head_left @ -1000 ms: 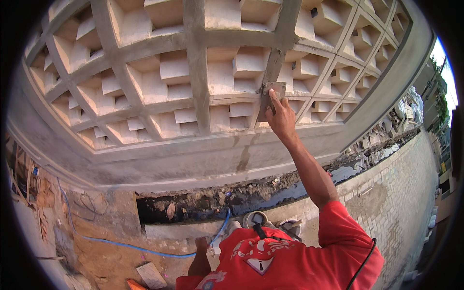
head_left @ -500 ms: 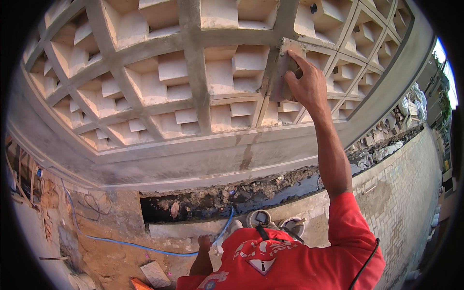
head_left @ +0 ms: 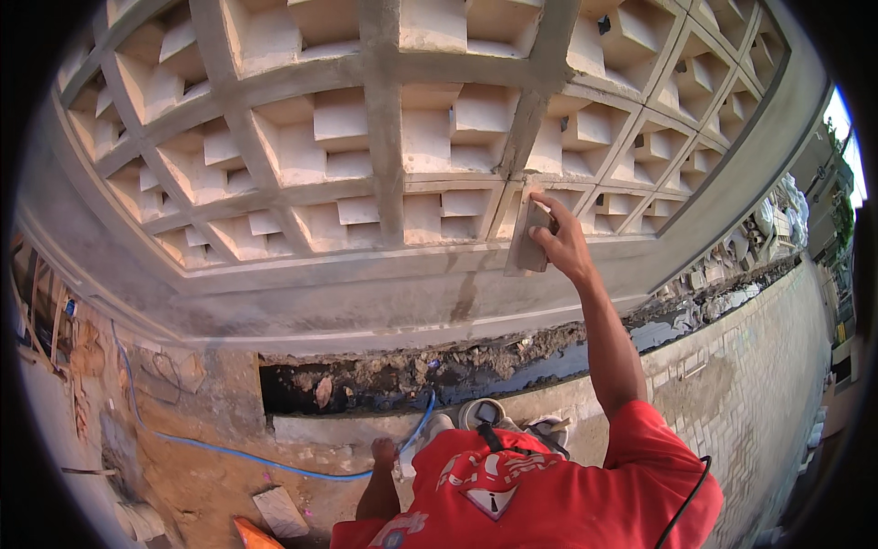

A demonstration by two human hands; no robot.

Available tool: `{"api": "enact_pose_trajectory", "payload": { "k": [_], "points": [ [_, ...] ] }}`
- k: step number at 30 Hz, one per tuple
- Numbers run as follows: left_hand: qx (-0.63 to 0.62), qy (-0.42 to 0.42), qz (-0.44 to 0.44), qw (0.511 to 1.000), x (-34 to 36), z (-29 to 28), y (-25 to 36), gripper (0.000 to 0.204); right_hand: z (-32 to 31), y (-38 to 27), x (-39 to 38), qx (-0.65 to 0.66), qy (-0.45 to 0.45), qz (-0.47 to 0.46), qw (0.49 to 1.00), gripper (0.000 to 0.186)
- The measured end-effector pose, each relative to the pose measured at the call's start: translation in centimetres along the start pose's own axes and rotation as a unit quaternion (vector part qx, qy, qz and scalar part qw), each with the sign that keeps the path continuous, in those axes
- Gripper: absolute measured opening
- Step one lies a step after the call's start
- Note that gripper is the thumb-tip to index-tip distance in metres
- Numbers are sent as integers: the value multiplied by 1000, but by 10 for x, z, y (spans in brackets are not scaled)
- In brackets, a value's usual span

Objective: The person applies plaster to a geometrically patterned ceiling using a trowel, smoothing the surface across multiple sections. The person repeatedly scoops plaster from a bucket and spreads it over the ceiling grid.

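Observation:
My right hand [head_left: 564,236] grips a rectangular metal trowel [head_left: 525,238], held flat against the lower part of the pale concrete lattice wall [head_left: 392,146], where a vertical rib meets the smooth base band [head_left: 384,293]. Grey mortar covers several ribs, and a damp streak runs down the band left of the trowel. Low at my side hangs my left hand [head_left: 384,451], fingers curled, beside a blue hose [head_left: 247,457]; whether it holds anything is too small to make out.
A trench with rubble and dark water [head_left: 315,389] runs along the wall's foot. Buckets [head_left: 480,414] stand at my feet. A paved path [head_left: 750,384] extends rightward, with piled debris [head_left: 768,215] beyond. Lumber [head_left: 41,320], sandy ground [head_left: 201,476] and a loose slab [head_left: 279,511] are at left.
My right hand and trowel rose up the rib half a second ago and have since moved down to the lattice's bottom edge. My left hand stays low.

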State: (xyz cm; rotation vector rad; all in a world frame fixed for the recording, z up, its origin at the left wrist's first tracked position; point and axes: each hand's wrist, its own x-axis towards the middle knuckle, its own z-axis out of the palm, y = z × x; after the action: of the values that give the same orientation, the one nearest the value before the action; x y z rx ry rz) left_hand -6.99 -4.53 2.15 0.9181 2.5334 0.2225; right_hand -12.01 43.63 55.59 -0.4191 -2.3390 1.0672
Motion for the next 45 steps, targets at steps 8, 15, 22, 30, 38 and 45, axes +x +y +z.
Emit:
{"api": "enact_pose_trajectory", "payload": {
  "k": [8, 15, 22, 30, 38, 45],
  "points": [
    [162, -64, 19, 985, -30, 23, -17, 21, 37, 45, 0, 729, -145, 68, 665, 39],
    [-554, -29, -336, 761, -35, -14, -9, 22, 85, 51, -4, 848, -64, 63, 523, 34],
    [-628, 10, -423, 653, -47, -55, -3, 25, 137, -4, -2, 900, -42, 63, 428, 34],
    [-611, 27, -449, 652, -83, -67, -15, 16, 166, -29, 26, 940, -7, 20, 341, 34],
    [-623, 11, -499, 603, -110, -36, -7, 12, 163, -40, 43, 947, 38, 24, 319, 37],
    [-187, -89, -206, 956, -117, -31, -19, 17, 167, -32, 52, 956, 27, -9, 291, 31]
  ]
}}
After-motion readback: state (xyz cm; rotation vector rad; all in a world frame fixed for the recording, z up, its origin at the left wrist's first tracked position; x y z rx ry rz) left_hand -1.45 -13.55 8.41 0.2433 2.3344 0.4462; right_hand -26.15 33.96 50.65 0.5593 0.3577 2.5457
